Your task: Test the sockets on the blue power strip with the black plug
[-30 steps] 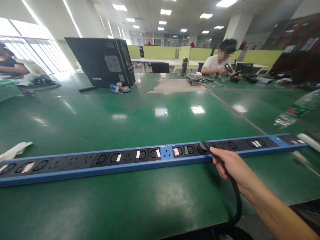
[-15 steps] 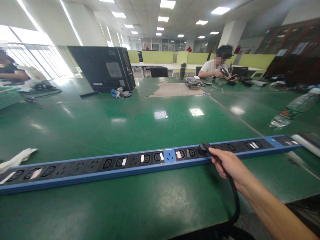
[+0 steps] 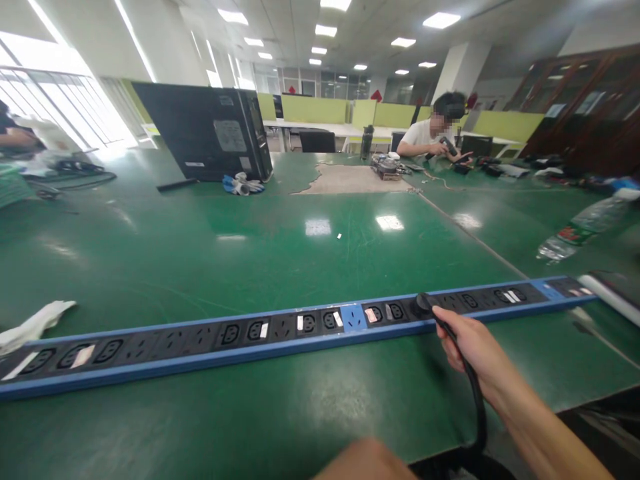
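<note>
My right hand [image 3: 467, 337] is closed around the neck of a black power plug [image 3: 423, 305], and its thick cord [image 3: 479, 400] curves down from my fingers to the table's front edge. The plug sits at a socket of a long blue-and-black power strip [image 3: 354, 319], right of its blue middle section; how deep it goes in is hidden. Several sockets carry small white or pinkish labels. At the bottom edge, a blurred bit of my left hand [image 3: 367, 460] shows, its fingers out of sight.
The strip lies across a green table [image 3: 225, 260]. Beyond stand a black computer case [image 3: 210, 137], gloves [image 3: 243, 184] and a metal device [image 3: 387, 165]. A plastic bottle [image 3: 580, 230] lies right, a white cloth [image 3: 37, 327] left. A co-worker [image 3: 433, 133] sits across, holding a dark tool.
My left hand has come in at the bottom edge. The strip, plug and right hand appear slightly farther right and lower in view; the right hand keeps its hold on the plug.
</note>
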`<state>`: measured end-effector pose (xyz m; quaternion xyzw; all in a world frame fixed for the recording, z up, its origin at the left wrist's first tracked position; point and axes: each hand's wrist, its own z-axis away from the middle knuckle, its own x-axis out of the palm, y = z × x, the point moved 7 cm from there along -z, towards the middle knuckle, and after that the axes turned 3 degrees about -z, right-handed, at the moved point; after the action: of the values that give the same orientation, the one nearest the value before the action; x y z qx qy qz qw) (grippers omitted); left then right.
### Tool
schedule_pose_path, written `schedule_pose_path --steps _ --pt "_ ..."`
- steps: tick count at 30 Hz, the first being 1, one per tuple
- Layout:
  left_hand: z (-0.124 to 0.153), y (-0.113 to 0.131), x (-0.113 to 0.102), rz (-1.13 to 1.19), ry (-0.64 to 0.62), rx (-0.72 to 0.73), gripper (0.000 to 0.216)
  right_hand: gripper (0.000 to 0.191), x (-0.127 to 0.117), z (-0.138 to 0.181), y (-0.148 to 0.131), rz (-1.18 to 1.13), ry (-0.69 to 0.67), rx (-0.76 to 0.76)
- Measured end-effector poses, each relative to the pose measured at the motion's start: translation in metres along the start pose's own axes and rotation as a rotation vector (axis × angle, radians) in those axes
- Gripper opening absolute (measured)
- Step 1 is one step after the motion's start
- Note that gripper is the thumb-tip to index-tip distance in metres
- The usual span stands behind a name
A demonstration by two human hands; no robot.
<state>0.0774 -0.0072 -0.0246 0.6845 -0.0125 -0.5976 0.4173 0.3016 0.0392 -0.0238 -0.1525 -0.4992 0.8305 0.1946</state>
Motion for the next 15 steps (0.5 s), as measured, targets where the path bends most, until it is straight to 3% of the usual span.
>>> schedule_pose_path --steps 3,4,6,10,15 --pt "-0.033 -0.021 -0.061 -0.019 0.212 -0.077 0.039 0.041 0.007 0.000 0.000 -0.035 -0.078 0.050" --pt "-0.039 -0.034 -0.083 -0.079 0.358 -0.165 0.038 0.042 0.007 -0.001 -0.001 -0.015 -0.080 0.052" --pt "-0.047 -0.051 -0.109 -0.236 0.487 -0.251 0.039 0.043 0.004 -0.003 -0.005 0.053 -0.075 0.053" --pt "-0.052 -0.066 -0.106 -0.425 0.404 -0.263 0.064 0.045 0.000 -0.004 0.000 0.138 -0.094 0.074" --pt "-0.051 -0.065 -0.096 -0.504 0.360 -0.292 0.075 0.046 0.009 -0.001 0.018 0.086 -0.128 0.079"
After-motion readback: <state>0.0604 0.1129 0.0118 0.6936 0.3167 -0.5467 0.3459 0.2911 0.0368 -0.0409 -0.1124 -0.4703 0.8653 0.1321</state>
